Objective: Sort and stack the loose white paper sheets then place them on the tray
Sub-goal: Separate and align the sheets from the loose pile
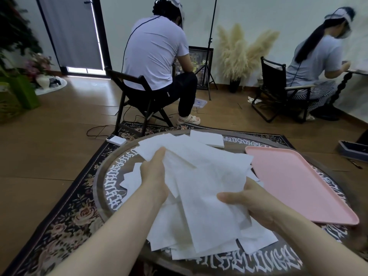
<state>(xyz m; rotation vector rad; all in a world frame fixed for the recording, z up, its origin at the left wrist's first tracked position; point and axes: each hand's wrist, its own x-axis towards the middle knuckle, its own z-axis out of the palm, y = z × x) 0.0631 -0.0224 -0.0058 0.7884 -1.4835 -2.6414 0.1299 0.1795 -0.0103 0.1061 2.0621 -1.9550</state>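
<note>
A messy heap of loose white paper sheets (207,176) covers the middle of a round dark table (111,176). My left hand (155,176) grips the left side of several lifted sheets, thumb on top. My right hand (251,202) pinches their right edge, thumb over the paper. More sheets lie under them, down to the near rim. A small neat stack of white sheets (207,138) rests at the table's far edge. The pink tray (298,186) lies bare on the right part of the table.
The table stands on a floral rug (65,216). A white power bank (116,139) lies on the rug's far left corner. Two people sit on black chairs (137,100) beyond the table, backs turned. A dark box (352,152) sits at far right.
</note>
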